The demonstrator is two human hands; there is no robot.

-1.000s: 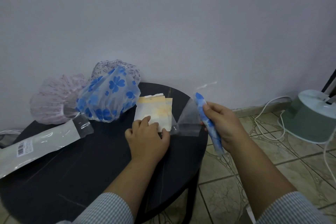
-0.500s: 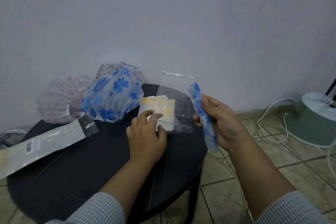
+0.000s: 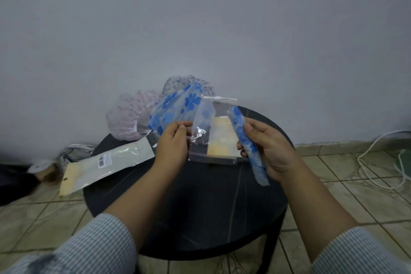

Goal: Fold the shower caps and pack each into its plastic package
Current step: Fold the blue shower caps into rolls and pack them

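Note:
My right hand (image 3: 270, 148) grips a folded blue-flowered shower cap (image 3: 248, 143), rolled into a narrow strip that stands nearly upright. My left hand (image 3: 172, 143) pinches the left edge of a clear plastic package (image 3: 201, 140) with a white top strip, lifted above the round black table (image 3: 189, 207). A yellow-and-white card (image 3: 221, 140) shows through the package. Behind the hands lie an unfolded blue-flowered cap (image 3: 175, 107), a pink cap (image 3: 129, 118) and a dark-patterned cap (image 3: 189, 81).
A long packed package (image 3: 106, 162) with a barcode label hangs over the table's left edge. The grey wall stands close behind. On the tiled floor lie white cables (image 3: 378, 158) at the right and dark items (image 3: 44, 167) at the left.
My left hand has lifted the clear package off the table and holds it upright. The right hand with the rolled cap has come closer to it. The camera view has shifted.

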